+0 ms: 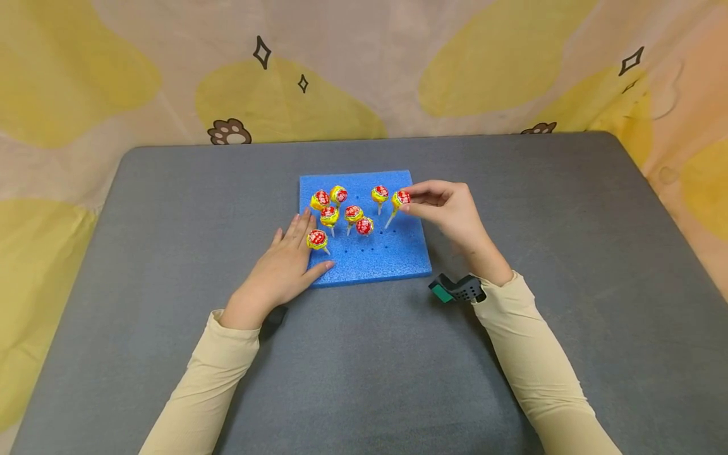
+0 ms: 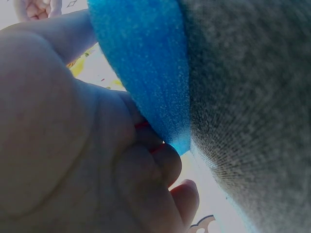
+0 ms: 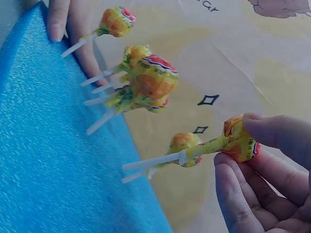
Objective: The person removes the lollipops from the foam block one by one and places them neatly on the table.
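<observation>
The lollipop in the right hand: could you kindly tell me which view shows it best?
The right wrist view: the lollipop appears large, its white stick plain. The head view shows it smaller, from above; the left wrist view does not show it.

A cloth-screened work spot, whether home or studio unclear. Paw-print fabric backs and flanks the grey surface.

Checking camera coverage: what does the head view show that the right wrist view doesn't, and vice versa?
Only head: beige fabric sleeves and a black wrist strap with a green patch.
Only right wrist: dark printed lettering on the yellow-patterned backdrop.
Both: that backdrop, the flat blue foam board and a round yellow-and-red wrapped lollipop pinched by the right grip.
</observation>
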Demonstrator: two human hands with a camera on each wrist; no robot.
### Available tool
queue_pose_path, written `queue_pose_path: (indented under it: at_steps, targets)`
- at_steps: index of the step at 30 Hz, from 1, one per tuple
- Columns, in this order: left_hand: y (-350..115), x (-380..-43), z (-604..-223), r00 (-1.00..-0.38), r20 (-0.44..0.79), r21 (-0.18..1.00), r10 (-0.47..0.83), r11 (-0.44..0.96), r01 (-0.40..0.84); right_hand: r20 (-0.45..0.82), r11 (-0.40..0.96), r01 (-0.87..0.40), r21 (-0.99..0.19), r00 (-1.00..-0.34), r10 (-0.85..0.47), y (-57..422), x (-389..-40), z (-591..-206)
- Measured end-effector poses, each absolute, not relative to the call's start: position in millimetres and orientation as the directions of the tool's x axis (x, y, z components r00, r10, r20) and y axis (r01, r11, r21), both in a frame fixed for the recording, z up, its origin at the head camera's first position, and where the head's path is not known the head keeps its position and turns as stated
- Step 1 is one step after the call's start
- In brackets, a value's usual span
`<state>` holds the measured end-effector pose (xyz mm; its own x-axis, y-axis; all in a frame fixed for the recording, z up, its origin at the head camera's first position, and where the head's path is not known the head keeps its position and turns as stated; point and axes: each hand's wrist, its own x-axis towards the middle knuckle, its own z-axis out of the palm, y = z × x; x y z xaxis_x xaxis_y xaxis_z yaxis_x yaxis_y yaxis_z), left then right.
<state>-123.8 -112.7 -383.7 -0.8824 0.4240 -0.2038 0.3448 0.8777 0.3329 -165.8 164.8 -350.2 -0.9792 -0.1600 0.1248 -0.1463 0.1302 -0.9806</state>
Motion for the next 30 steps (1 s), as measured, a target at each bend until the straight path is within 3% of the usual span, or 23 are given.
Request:
queue_pose_path:
  at_steps: [16, 30]
  targets:
    - [-112.3, -124.6, -385.2, -0.882, -0.206, 0.327, 0.425, 0.879, 0.347, 0.195, 0.015, -0.198, -0.98, -0.975, -0.105, 190.3, -169.1, -340.0]
    - [-112.5, -125.4, -383.9, -0.882, -0.206, 0.334, 0.424, 0.878, 0.343, 0.179, -0.077, -0.174, -0.982, -0.982, -0.066, 221.7, -173.4, -333.0]
